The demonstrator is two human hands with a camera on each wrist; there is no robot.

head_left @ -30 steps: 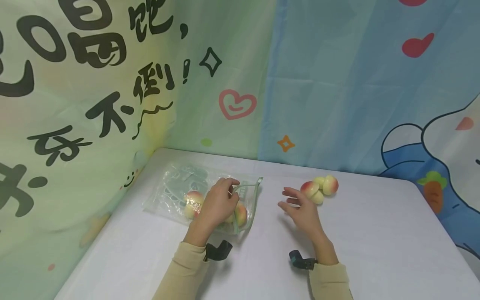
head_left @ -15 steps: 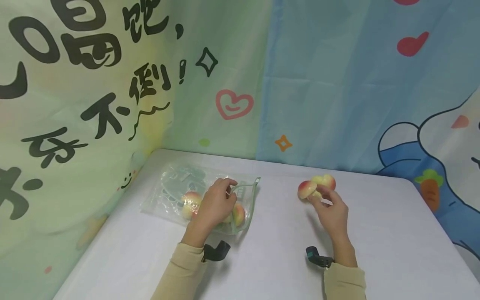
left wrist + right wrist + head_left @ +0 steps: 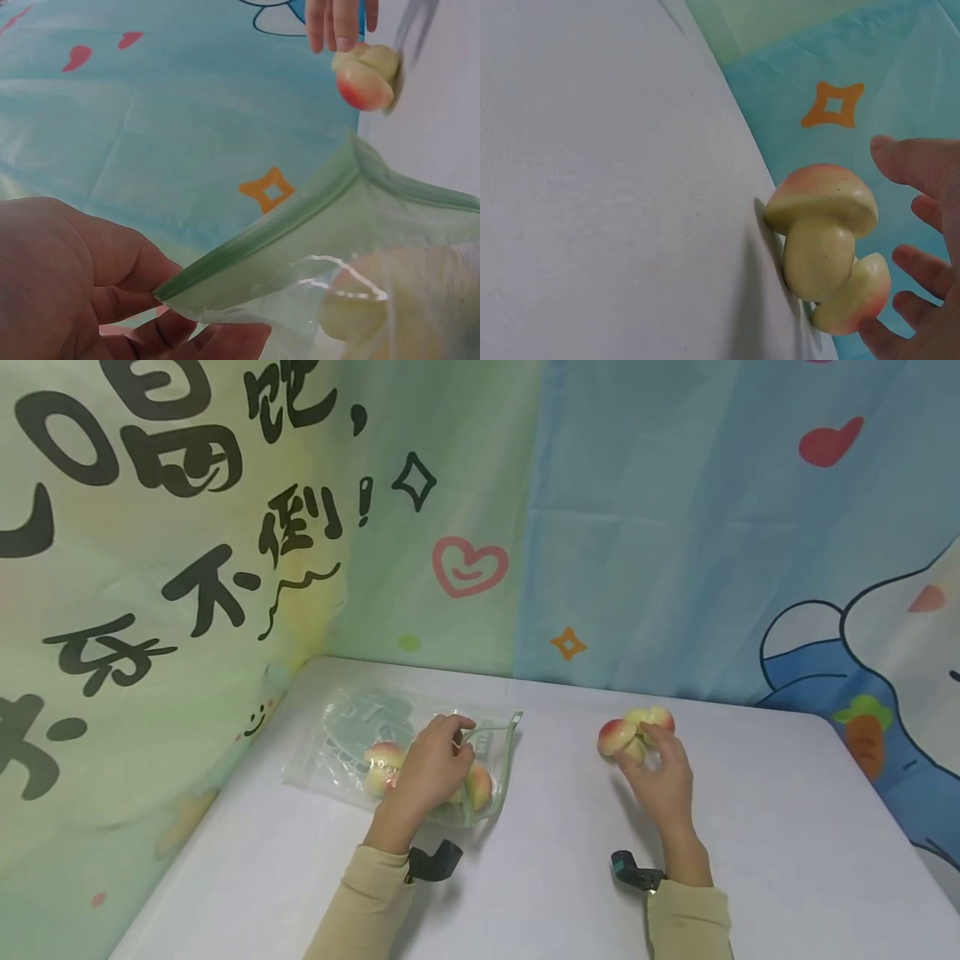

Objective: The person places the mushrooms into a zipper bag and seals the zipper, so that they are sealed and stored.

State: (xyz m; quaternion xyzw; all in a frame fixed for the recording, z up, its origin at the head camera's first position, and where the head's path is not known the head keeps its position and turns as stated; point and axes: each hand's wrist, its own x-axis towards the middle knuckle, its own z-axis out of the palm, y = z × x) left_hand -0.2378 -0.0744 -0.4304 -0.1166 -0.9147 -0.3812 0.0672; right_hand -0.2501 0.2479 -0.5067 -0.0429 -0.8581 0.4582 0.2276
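Observation:
My left hand [image 3: 433,770] pinches the green-edged mouth of a clear zip bag [image 3: 352,706], holding it partly raised; in the left wrist view the thumb and fingers grip a corner of the green strip [image 3: 262,244]. Inside the bag lie several toy mushrooms [image 3: 478,787], partly hidden by the hand and blurred through the plastic. Two more toy mushrooms, one with a red-and-cream cap [image 3: 615,737] and another behind it [image 3: 661,719], lie together on the table. Around them my right hand [image 3: 666,785] has its fingers spread; in the right wrist view its thumb stands apart from the nearer mushroom [image 3: 819,255].
A white table [image 3: 555,877] carries everything. Printed cloth [image 3: 637,527] hangs behind and along its left side. Each wrist wears a small black camera [image 3: 636,870].
My right hand has moved right to the two loose mushrooms over the last second, then shifted only slightly. The left hand stays at the bag's mouth.

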